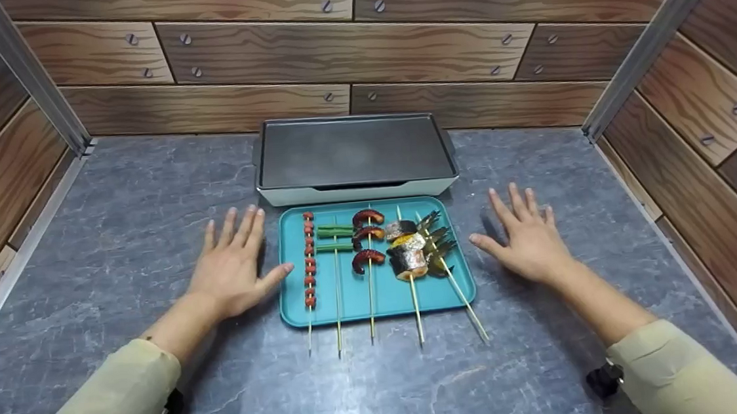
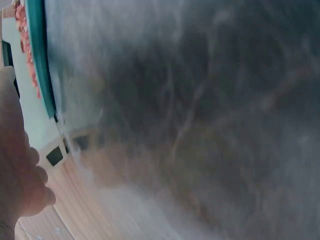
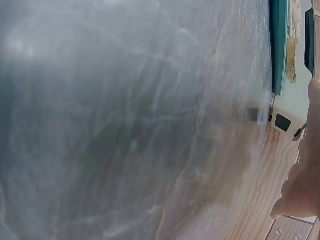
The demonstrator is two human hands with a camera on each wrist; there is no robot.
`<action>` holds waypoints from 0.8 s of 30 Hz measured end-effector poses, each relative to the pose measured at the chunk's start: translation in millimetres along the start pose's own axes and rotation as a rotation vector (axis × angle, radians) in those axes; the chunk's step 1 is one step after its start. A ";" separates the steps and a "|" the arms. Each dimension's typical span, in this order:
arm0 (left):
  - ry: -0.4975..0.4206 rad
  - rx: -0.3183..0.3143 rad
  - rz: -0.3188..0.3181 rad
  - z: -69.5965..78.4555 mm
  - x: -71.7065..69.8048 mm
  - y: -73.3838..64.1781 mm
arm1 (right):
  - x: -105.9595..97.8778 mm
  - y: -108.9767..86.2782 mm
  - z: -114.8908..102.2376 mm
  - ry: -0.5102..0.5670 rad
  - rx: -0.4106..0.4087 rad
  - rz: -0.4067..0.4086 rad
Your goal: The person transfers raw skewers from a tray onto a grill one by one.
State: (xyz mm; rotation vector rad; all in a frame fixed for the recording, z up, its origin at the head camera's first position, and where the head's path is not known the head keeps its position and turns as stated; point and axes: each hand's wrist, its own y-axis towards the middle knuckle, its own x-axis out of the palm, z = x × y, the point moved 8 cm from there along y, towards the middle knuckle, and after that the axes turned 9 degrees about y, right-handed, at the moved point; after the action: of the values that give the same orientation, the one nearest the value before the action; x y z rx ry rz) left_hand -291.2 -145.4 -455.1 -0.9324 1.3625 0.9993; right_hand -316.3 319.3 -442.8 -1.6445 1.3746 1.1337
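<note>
In the head view, a teal tray (image 1: 389,301) holds several skewers side by side, their bare stick ends jutting over its near edge. From left to right they carry small red pieces (image 1: 309,261), green stalks (image 1: 335,248), curled dark-red pieces (image 1: 369,257), silver-skinned fish chunks (image 1: 407,260) and dark pieces with spiky ends (image 1: 439,247). My left hand (image 1: 229,270) is spread palm down left of the tray, its thumb tip overlapping the tray's left edge in this view. On the other side, my right hand (image 1: 527,237) has its fingers spread, apart from the tray. Neither hand holds anything.
Directly behind the tray stands a pale electric griddle (image 1: 351,152) with a flat black plate. Wood-patterned panels (image 1: 343,51) wall in the grey marbled table (image 1: 226,402) at the back and both sides, with metal posts (image 1: 43,88) in the corners.
</note>
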 end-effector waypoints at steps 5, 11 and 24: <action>-0.025 0.011 -0.013 9.7 10.5 2.7 | 1.5 -2.6 -3.7 0.003 -0.006 0.001; -0.070 0.030 -0.007 16.7 18.2 5.3 | 3.7 -7.2 -6.9 0.004 -0.004 -0.002; -0.176 0.047 -0.040 23.7 29.0 7.2 | 1.0 -24.9 -22.0 0.168 -0.010 0.030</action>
State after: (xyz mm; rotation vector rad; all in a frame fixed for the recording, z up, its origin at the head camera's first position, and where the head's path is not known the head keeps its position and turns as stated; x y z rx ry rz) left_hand -291.4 -120.0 -483.4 -0.8140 1.2111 0.9910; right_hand -287.7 303.6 -436.0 -1.7653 1.5049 1.0395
